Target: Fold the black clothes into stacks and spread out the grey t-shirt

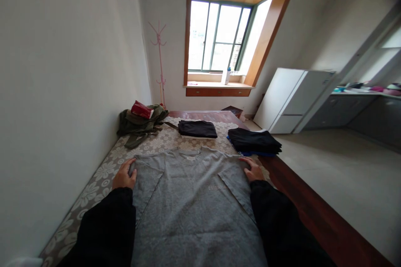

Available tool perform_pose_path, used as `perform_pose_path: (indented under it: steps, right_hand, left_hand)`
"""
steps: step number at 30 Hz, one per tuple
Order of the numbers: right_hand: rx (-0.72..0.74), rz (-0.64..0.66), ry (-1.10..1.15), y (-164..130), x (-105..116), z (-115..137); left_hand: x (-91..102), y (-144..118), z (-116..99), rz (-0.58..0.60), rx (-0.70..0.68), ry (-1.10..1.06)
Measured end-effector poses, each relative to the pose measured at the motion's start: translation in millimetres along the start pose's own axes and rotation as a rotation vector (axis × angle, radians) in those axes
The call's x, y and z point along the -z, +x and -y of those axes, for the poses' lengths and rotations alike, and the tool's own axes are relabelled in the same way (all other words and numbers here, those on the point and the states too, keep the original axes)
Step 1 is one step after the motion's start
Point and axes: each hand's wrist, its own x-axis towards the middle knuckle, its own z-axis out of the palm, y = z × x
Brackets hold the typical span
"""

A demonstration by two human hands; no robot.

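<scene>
A grey T-shirt (191, 200) lies flat, front up, on a bed with a floral cover (103, 171). Both sleeves are folded inward over the chest. My left hand (124, 175) rests flat on the shirt's left shoulder edge, fingers spread. On the right shoulder edge, my right hand (253, 170) presses down the same way. Both arms wear black sleeves. Neither hand grips anything.
Beyond the shirt lie two folded dark stacks, one in the middle (197, 129) and one at the right (254, 141). An olive garment heap with a red item (142, 120) sits far left. A wall runs along the left; the bed's wooden edge (300, 200) and floor lie right.
</scene>
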Motion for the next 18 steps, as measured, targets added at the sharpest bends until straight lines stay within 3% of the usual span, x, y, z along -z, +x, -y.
perform_pose_path:
  steps: [12, 18]
  right_hand:
    - [0.038, 0.014, -0.216, -2, 2, -4]
    - [-0.006, 0.069, -0.467, -5, 0, 9]
  left_hand:
    - [5.0, 6, -8, 0.035, -0.004, 0.031]
    - [12.0, 9, -19, 0.186, 0.012, 0.223]
